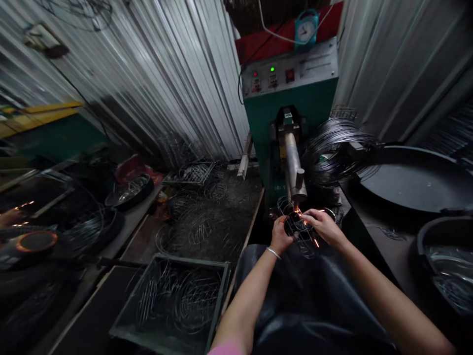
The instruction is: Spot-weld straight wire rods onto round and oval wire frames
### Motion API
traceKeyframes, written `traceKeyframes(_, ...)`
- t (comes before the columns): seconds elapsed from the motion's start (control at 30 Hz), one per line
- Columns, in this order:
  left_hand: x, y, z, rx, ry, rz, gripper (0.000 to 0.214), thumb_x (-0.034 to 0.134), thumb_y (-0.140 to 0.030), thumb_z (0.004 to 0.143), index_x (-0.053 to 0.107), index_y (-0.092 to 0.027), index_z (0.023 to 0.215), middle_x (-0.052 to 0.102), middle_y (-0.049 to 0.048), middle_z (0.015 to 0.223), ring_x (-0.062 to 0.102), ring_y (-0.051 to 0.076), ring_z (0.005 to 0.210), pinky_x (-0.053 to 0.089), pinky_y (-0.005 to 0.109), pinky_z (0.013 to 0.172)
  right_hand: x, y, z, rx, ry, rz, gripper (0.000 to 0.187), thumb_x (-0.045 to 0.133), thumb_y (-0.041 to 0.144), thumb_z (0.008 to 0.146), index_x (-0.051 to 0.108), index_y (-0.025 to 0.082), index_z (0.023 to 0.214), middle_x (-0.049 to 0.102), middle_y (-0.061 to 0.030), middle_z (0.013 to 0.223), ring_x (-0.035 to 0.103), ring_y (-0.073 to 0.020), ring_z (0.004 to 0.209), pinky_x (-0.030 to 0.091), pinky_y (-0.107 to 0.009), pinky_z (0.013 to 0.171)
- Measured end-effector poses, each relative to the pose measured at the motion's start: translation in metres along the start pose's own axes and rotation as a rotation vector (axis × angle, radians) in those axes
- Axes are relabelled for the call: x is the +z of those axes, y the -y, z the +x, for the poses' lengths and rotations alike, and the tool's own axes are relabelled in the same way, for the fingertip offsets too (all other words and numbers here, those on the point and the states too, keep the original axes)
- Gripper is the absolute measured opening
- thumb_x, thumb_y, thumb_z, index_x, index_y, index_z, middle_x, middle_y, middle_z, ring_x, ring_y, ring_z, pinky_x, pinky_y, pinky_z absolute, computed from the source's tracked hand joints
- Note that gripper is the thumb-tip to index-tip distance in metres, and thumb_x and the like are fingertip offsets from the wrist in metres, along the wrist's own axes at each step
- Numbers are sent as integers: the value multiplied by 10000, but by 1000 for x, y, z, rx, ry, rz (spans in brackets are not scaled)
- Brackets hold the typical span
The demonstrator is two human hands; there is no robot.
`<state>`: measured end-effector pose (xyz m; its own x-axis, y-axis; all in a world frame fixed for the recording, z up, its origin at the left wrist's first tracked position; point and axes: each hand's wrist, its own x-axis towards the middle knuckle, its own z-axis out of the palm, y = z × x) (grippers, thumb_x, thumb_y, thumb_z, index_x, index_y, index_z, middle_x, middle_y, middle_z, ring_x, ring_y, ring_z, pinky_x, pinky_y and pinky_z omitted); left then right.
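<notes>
A small wire basket frame [305,250] is held under the electrode arm [294,162] of a green spot welder [254,116]. My left hand [283,237] is closed around its left side, with a bangle at the wrist. On the other side, the fingertips of my right hand [325,228] are pinched together close to the weld point, against the frame. What lies between them is too small to make out. Orange sparks [298,211] fly at the electrode tip and fall between my hands. A dark apron [306,301] covers my lap below the frame.
Coiled wire rings [340,148] hang right of the welder. A wide black pan [417,177] and a black tub [424,261] stand at right. A bin [226,286] of wire parts sits at left. Farther left, a blurred hand [11,217] of another person shows near sparks.
</notes>
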<state>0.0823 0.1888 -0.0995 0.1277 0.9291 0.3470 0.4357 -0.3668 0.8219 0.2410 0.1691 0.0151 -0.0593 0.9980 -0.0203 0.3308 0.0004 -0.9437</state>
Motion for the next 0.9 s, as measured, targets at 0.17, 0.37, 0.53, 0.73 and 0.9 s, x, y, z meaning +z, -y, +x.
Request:
traceKeyframes(0.17, -3, -2, -6, 16, -36, 89, 612, 742, -170, 538, 507, -156, 1103, 569, 113, 1115, 522, 265, 1092, 420, 449, 959, -2, -6, -6, 23, 26, 57, 336, 587, 496, 716, 652, 179, 806, 661, -34, 775, 589, -185, 745, 455, -280, 684)
traceKeyframes(0.37, -6, -4, -9, -4, -21, 42, 593, 751, -221, 560, 503, -159, 1095, 575, 106, 1080, 541, 258, 1047, 443, 432, 915, -13, -13, -29, 96, -18, 69, 417, 615, 530, 693, 656, 183, 920, 677, -55, 833, 603, -207, 785, 464, -301, 701)
traceKeyframes(0.53, 0, 0, -1, -49, -25, -27, 614, 770, -265, 560, 503, -171, 1105, 577, 99, 1054, 545, 266, 1038, 442, 422, 907, -13, -13, -31, 53, 84, 4, 356, 599, 527, 690, 646, 183, 765, 641, -16, 721, 571, -175, 703, 435, -282, 679)
traceKeyframes(0.73, 2, 5, 9, -138, 46, -144, 619, 786, -226, 547, 511, -192, 1100, 594, 74, 1042, 570, 244, 1001, 448, 404, 905, -8, -6, -15, -1, 51, -64, 346, 573, 519, 707, 644, 182, 744, 645, -16, 722, 574, -181, 728, 423, -283, 706)
traceKeyframes(0.9, -4, 6, 7, -193, 83, -220, 641, 799, -219, 526, 526, -187, 1104, 596, 71, 1059, 574, 233, 1000, 449, 404, 916, -8, -13, -28, 56, 64, -20, 377, 595, 536, 685, 655, 184, 807, 662, -29, 786, 583, -185, 752, 440, -280, 712)
